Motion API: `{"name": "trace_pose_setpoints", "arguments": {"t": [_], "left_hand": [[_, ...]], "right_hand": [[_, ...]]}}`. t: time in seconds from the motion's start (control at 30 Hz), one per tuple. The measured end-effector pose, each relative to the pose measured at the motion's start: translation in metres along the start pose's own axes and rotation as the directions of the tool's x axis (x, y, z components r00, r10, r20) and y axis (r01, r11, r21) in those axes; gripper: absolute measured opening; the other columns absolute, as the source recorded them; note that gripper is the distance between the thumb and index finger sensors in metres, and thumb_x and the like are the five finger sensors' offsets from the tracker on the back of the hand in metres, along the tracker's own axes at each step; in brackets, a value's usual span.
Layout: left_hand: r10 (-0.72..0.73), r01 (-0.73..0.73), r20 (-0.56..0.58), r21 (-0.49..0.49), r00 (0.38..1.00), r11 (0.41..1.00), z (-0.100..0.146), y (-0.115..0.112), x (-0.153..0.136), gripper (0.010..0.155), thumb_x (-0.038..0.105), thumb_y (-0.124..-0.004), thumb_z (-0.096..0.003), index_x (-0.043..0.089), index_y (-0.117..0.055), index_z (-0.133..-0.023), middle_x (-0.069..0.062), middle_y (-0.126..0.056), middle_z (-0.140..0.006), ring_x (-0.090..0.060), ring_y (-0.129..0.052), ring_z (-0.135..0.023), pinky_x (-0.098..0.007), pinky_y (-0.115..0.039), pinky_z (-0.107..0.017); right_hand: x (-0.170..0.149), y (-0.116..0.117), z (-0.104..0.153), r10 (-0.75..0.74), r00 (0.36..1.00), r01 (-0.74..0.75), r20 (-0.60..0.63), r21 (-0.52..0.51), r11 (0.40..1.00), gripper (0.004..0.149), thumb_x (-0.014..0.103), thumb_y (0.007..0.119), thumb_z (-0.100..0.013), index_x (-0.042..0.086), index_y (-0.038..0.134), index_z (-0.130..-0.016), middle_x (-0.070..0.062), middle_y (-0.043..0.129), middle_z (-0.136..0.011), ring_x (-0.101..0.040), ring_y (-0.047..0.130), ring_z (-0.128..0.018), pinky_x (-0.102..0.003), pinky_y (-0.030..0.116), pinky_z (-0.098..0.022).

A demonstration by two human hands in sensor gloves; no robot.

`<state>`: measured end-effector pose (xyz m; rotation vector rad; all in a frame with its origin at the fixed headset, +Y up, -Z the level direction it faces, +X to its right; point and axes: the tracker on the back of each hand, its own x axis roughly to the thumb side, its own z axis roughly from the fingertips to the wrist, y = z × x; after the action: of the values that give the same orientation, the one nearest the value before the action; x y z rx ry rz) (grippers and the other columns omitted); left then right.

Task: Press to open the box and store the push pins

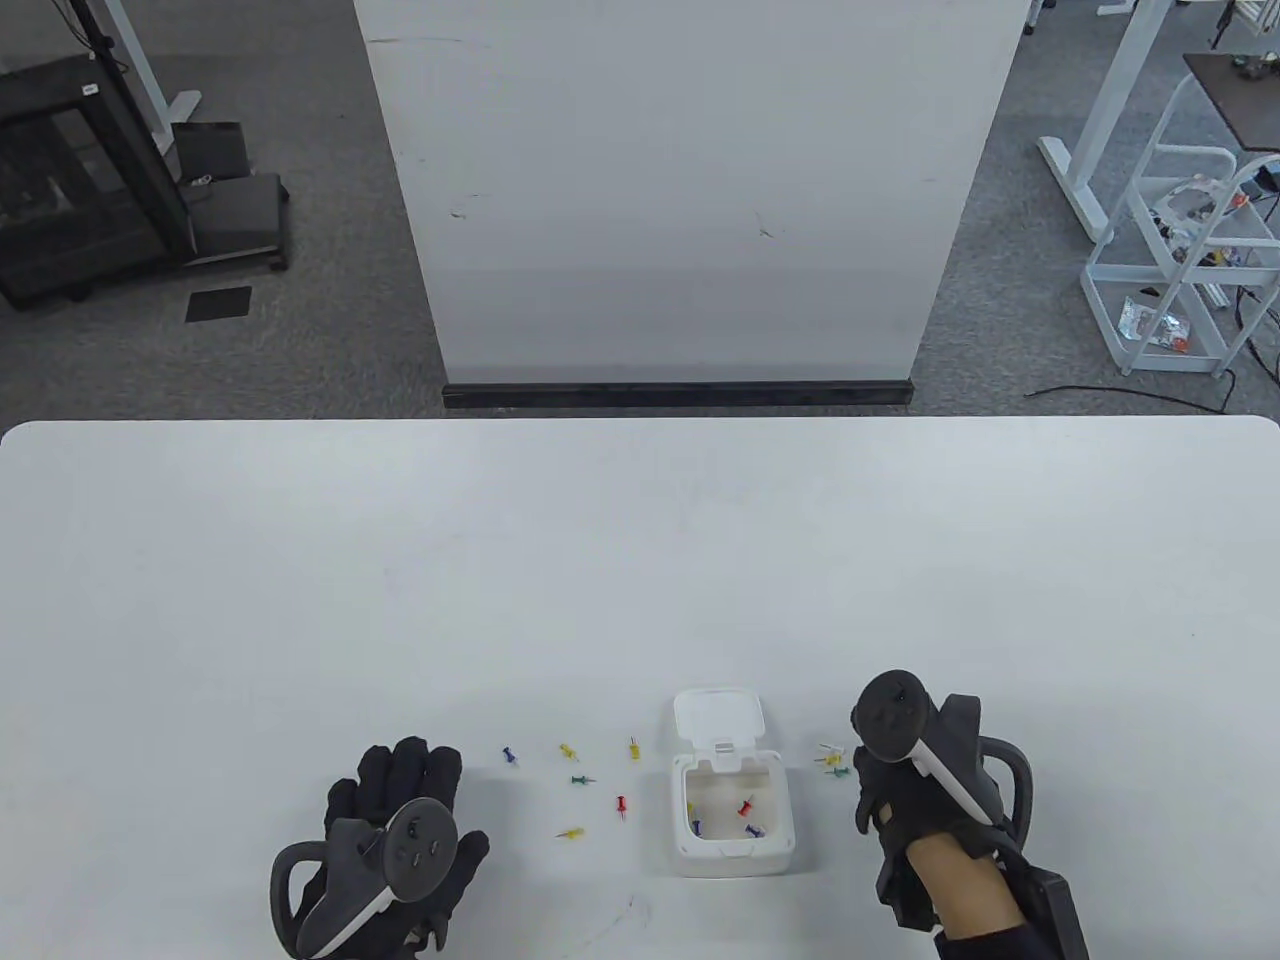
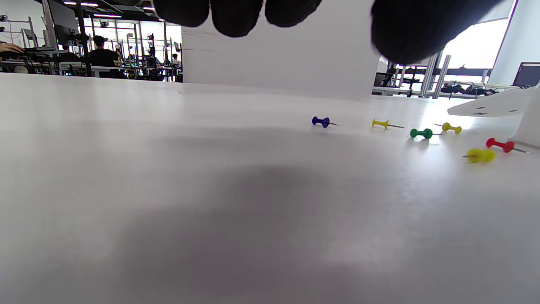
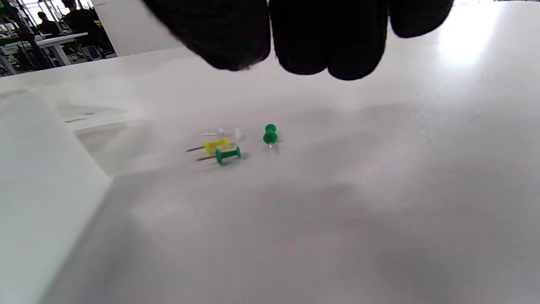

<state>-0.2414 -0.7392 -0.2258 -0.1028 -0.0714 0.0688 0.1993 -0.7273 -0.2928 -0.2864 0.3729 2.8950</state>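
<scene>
The box (image 1: 733,812) sits on the white surface (image 1: 640,560) near the front edge, its lid (image 1: 718,717) already swung up and back, so the pressing step looks done and the storing of push pins is under way: a red pin (image 1: 746,805) and at least 2 blue ones lie inside it. The left hand (image 1: 400,850) rests flat on the surface to the left of the box, fingers straight and spread, holding nothing. The right hand (image 1: 885,790) hangs just right of the box with its fingers bent downward over a small cluster of pins (image 1: 832,760); in the right wrist view the fingertips (image 3: 329,38) are above the surface and apart from the cluster, which there reads as 2 green pins, 1 yellow and 1 clear or white, and nothing shows between them, so this hand seems relaxed and empty too. Left of the box 6 loose pins are scattered: a blue pin (image 1: 509,755), 3 yellow, 1 green and 1 red. The next move probably calls for a fine pinch on 1 pin's plastic head, likely from the near cluster on the right, then a short carry over the box rim. From above, the tracker on the right hand covers most of its fingers, so their exact curl is hard to judge. The box interior is partly shaded, and the count of pins inside is uncertain. Both wrist views cut the box off at their edges.
</scene>
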Motion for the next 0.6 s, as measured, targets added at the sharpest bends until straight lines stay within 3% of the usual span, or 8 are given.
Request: {"name": "trace_pose_setpoints", "arguments": {"t": [0.27,0.5,0.6], "left_hand": [[0.001,-0.001,-0.002,-0.004,1.0,1.0,0.0,0.0,0.0,0.08,0.06,-0.069,-0.0458,0.027,-0.033,-0.11,-0.01,-0.034,-0.12,-0.044,-0.035,-0.11,-0.064,-0.035,-0.078],[0.004,-0.004,-0.005,-0.005,1.0,1.0,-0.001,0.0,-0.001,0.08,0.06,-0.069,-0.0458,0.027,-0.033,-0.11,-0.01,-0.034,-0.12,-0.044,-0.035,-0.11,-0.064,-0.035,-0.078],[0.004,-0.004,-0.005,-0.007,1.0,1.0,-0.001,0.0,-0.001,0.08,0.06,-0.069,-0.0459,0.027,-0.033,-0.11,-0.01,-0.034,-0.12,-0.044,-0.035,-0.11,-0.064,-0.035,-0.078]], "right_hand": [[0.003,0.024,-0.014,0.063,0.998,-0.063,-0.017,0.04,0.997,0.056,0.034,0.084,-0.047,0.028,0.062,-0.098,-0.005,0.075,-0.092,-0.036,0.079,-0.082,-0.058,0.061,-0.069],[0.009,0.036,-0.014,0.177,0.984,-0.177,-0.007,-0.081,0.981,0.048,0.033,0.084,-0.047,0.028,0.068,-0.092,-0.003,0.08,-0.085,-0.034,0.082,-0.075,-0.056,0.065,-0.067],[0.01,0.037,-0.014,0.188,0.982,-0.188,-0.008,-0.087,0.978,0.044,0.032,0.083,-0.047,0.029,0.07,-0.089,-0.002,0.081,-0.084,-0.033,0.084,-0.073,-0.056,0.067,-0.066]]}}
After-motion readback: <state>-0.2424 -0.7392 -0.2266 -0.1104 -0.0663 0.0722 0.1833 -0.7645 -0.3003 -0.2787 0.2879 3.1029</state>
